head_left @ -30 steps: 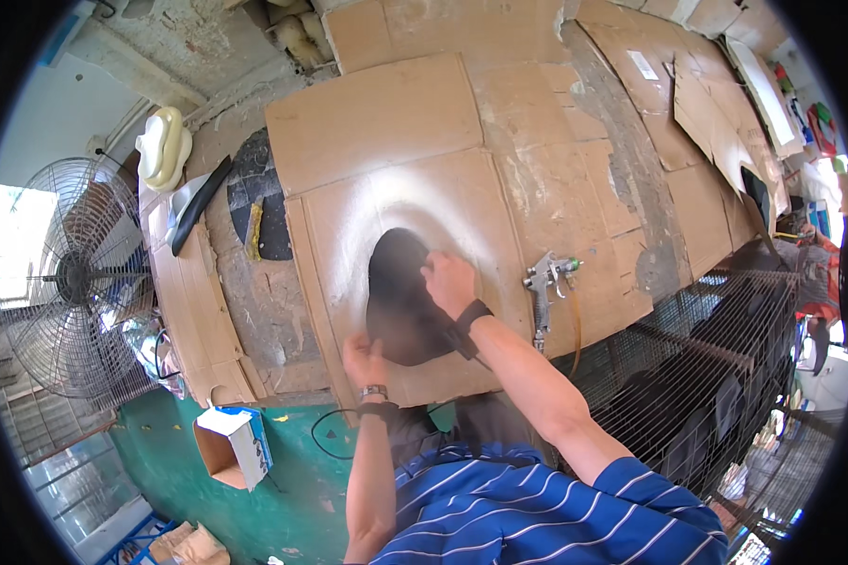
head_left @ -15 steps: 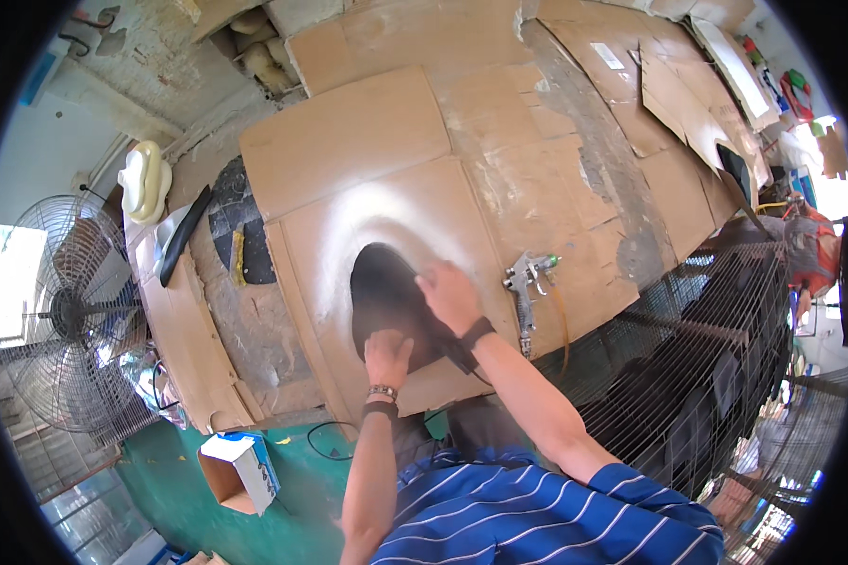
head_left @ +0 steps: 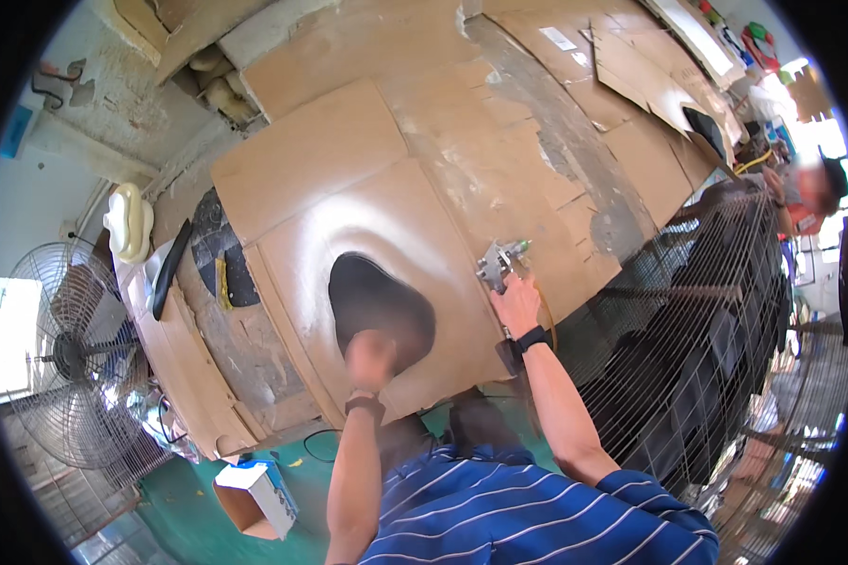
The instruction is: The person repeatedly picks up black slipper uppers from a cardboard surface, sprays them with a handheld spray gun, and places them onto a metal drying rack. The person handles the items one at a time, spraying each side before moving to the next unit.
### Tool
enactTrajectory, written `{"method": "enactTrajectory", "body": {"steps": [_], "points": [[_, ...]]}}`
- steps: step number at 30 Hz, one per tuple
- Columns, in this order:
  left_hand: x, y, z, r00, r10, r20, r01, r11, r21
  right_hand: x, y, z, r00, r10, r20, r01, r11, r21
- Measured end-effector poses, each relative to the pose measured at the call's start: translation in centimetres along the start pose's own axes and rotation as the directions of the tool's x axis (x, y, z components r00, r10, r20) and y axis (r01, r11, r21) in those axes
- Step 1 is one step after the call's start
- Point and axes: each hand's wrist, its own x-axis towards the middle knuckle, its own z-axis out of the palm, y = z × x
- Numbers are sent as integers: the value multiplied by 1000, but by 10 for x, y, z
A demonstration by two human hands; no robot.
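Observation:
A dark, rounded, saddle-shaped piece (head_left: pixel 375 301) lies on the cardboard, ringed by a pale white sprayed halo. My left hand (head_left: pixel 370 361) is at its near end, smeared by motion, so its fingers cannot be made out. Farther right, a silver spray gun (head_left: pixel 502 262) with a green tip rests on the cardboard sheets (head_left: pixel 424 212). My right hand (head_left: pixel 516 306) is closed round its handle, which the fingers mostly hide. A yellowish hose runs down beside the wrist.
On the left stand a big wire fan (head_left: pixel 68 358) and a cream foam piece (head_left: pixel 130 223). An open box (head_left: pixel 254 499) sits on the green floor. A wire rack (head_left: pixel 678 348) with dark pieces is at the right; beyond it is another person (head_left: pixel 806 202).
My right hand has left the dark piece and moved right onto the spray gun's handle. My left hand stays at the piece's near end. The view has shifted slightly.

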Motion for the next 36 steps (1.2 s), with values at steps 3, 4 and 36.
{"method": "enactTrajectory", "body": {"steps": [3,4,36], "points": [[4,-9,-1,1000,22,-2,-22,1000,-16,-8,-2,-15,997,37,-63,-28,990,137],[3,-11,0,1000,16,8,-16,999,-43,-20,-3,-26,996,41,-80,-27,985,168],[-133,-65,-50,992,54,114,-15,947,-321,-399,-31,-299,830,-549,95,379,682,625]]}}
